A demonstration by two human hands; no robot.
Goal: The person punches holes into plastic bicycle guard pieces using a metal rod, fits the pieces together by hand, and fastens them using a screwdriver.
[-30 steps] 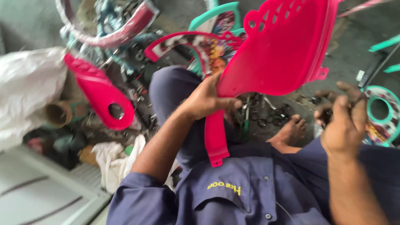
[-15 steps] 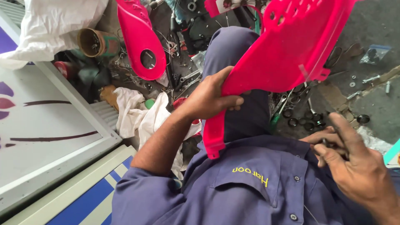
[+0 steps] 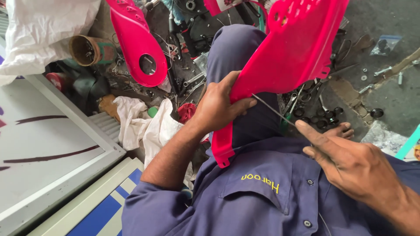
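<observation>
My left hand (image 3: 218, 105) grips the lower edge of a large pink plastic guard (image 3: 288, 57) with rows of holes, holding it up over my knee. Its narrow tail (image 3: 223, 146) hangs down to my chest. My right hand (image 3: 350, 159) pinches a green-handled screwdriver (image 3: 280, 116), its thin metal shaft pointing up-left and touching the guard near my left thumb. I sit in blue work clothes with one bare foot (image 3: 345, 130) on the floor.
A second pink cover (image 3: 138, 41) with a round hole lies at upper left. Nearby are a cardboard tube (image 3: 85, 50), white rags (image 3: 144, 124), a white plastic bag (image 3: 43, 28), a white panel (image 3: 43, 148), and scattered bolts and washers (image 3: 328, 118) on the grey floor.
The view has shifted downward and left. My right hand has come in toward the guard, now with the screwdriver tip against it. My left hand keeps its hold.
</observation>
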